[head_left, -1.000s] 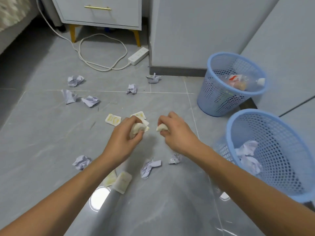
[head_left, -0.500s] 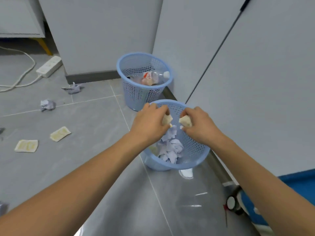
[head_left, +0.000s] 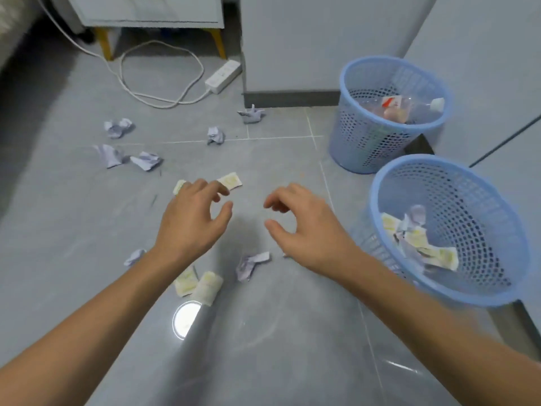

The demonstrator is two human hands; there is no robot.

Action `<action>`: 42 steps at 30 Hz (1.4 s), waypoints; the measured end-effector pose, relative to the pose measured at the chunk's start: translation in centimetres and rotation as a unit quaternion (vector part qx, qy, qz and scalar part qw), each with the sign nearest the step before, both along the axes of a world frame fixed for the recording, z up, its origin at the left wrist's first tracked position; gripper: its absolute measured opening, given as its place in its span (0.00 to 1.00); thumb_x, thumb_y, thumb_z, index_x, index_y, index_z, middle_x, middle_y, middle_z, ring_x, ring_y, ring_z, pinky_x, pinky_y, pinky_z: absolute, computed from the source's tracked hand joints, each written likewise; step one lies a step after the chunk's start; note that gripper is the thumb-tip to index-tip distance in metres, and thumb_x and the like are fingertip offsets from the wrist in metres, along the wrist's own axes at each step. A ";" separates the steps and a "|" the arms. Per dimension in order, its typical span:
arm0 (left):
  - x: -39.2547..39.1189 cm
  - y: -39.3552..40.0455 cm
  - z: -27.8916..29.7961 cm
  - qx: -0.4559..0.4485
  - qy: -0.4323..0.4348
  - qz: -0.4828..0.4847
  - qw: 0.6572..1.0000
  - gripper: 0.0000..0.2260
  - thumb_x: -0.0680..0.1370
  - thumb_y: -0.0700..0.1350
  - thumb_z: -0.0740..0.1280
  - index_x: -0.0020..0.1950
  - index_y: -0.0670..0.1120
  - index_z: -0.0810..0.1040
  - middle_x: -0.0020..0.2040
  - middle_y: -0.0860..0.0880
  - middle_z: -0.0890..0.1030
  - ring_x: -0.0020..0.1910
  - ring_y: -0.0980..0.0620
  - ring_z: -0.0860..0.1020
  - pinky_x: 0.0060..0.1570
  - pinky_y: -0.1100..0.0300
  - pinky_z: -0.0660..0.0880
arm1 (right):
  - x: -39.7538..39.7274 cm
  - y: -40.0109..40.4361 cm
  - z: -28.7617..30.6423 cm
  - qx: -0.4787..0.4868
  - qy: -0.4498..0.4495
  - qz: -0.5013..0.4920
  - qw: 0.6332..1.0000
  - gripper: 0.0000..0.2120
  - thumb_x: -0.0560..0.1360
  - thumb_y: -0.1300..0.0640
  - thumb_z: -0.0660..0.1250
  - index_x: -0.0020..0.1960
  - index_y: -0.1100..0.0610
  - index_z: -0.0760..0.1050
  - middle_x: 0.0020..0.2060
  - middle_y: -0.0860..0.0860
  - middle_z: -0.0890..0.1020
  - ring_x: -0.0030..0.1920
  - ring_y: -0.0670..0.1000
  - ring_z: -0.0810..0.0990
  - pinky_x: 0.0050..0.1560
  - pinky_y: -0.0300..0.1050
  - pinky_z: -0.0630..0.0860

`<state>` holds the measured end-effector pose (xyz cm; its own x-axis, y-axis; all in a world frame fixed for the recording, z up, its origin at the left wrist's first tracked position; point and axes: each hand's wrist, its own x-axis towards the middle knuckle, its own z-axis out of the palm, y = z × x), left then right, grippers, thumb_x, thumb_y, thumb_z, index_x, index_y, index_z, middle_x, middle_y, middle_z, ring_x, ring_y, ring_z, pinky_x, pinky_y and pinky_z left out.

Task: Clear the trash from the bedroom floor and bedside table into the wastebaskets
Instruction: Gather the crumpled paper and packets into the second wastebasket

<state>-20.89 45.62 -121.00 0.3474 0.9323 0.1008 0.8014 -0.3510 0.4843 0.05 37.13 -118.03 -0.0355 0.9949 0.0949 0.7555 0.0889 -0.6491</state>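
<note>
Reaching hands: both hands are out over the gray floor (head_left: 87, 230) in the middle of the frame, and they do not touch it.
Left hand: the left hand (head_left: 191, 222) has its fingers loosely bent and spread apart, and it holds nothing.
Right hand: the right hand (head_left: 304, 227) looks the same, with its fingers bent and apart and nothing in them.
Near basket: a blue wastebasket (head_left: 380, 230) sits at the right of the frame. It has crumpled paper and flat yellow wrappers (head_left: 433, 254) inside.
Far basket: another blue basket (head_left: 366, 142) sits above it, near the wall. It has a clear bottle (head_left: 409, 108) in it.
Paper balls: crumpled paper balls lie on the floor. One paper ball (head_left: 250, 265) is just below the hands, and one scrap (head_left: 134, 257) peeks out beside the left wrist. More balls (head_left: 117, 128) are in the upper left and upper middle.
Yellow packets: two packets (head_left: 199, 285) lie below the left wrist. One packet (head_left: 231, 180) lies just above the left hand, and another is partly hidden behind it.
Top of frame: a white power strip (head_left: 224, 76) with a looped cord lies near the bedside table (head_left: 146, 10).
</note>
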 end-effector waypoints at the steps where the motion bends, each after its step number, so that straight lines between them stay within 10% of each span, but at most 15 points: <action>1: -2.3 -0.2 -0.8 -0.009 0.025 0.021 0.999 0.12 0.79 0.55 0.64 0.59 0.53 0.79 0.51 0.51 0.80 0.56 0.46 0.76 0.51 0.47 0.75 | -1.1 -0.1 -2.5 -0.056 -0.017 0.011 0.998 0.16 0.74 0.45 0.69 0.61 0.46 0.75 0.54 0.46 0.74 0.57 0.51 0.76 0.58 0.54 0.77; 8: -13.4 -3.9 -6.1 -0.080 0.169 0.192 0.963 0.26 0.75 0.66 0.62 0.69 0.58 0.75 0.69 0.46 0.72 0.70 0.39 0.67 0.66 0.38 0.66 | -2.1 -0.2 -11.7 -0.297 -0.213 0.004 0.931 0.50 0.59 0.27 0.72 0.76 0.33 0.55 0.75 0.50 0.54 0.79 0.60 0.52 0.69 0.69 0.65; 24: -13.7 -6.5 -10.9 -0.122 0.077 0.125 0.982 0.49 0.63 0.80 0.66 0.80 0.66 0.54 0.81 0.46 0.55 0.77 0.41 0.60 0.67 0.38 0.68 | -7.2 -1.5 -13.2 -0.231 -0.238 0.062 0.941 0.56 0.56 0.23 0.74 0.77 0.32 0.52 0.71 0.47 0.58 0.71 0.54 0.59 0.62 0.62 0.71; 28: -11.1 -7.5 -11.3 -0.130 0.139 0.036 0.981 0.53 0.56 0.84 0.62 0.78 0.66 0.57 0.82 0.48 0.52 0.79 0.41 0.54 0.70 0.38 0.64 | -9.0 -2.5 -14.1 -0.175 -0.257 0.085 0.947 0.43 0.65 0.21 0.65 0.75 0.32 0.58 0.71 0.47 0.61 0.70 0.54 0.62 0.57 0.61 0.73; 33: -10.5 -9.1 -12.9 -0.040 0.182 -0.003 0.982 0.33 0.68 0.80 0.58 0.65 0.61 0.72 0.68 0.50 0.68 0.65 0.43 0.68 0.54 0.48 0.69 | -10.4 -3.9 -16.4 -0.061 -0.297 0.121 0.945 0.19 0.78 0.36 0.62 0.66 0.41 0.71 0.61 0.50 0.72 0.59 0.56 0.73 0.44 0.51 0.74; 42: -11.3 -10.7 -14.7 0.051 0.120 -0.069 0.989 0.15 0.80 0.59 0.65 0.50 0.47 0.77 0.49 0.50 0.75 0.45 0.48 0.71 0.30 0.55 0.72 | -9.3 -2.5 -16.8 0.003 -0.269 0.141 0.953 0.10 0.81 0.46 0.62 0.57 0.51 0.74 0.52 0.52 0.73 0.50 0.57 0.73 0.34 0.52 0.76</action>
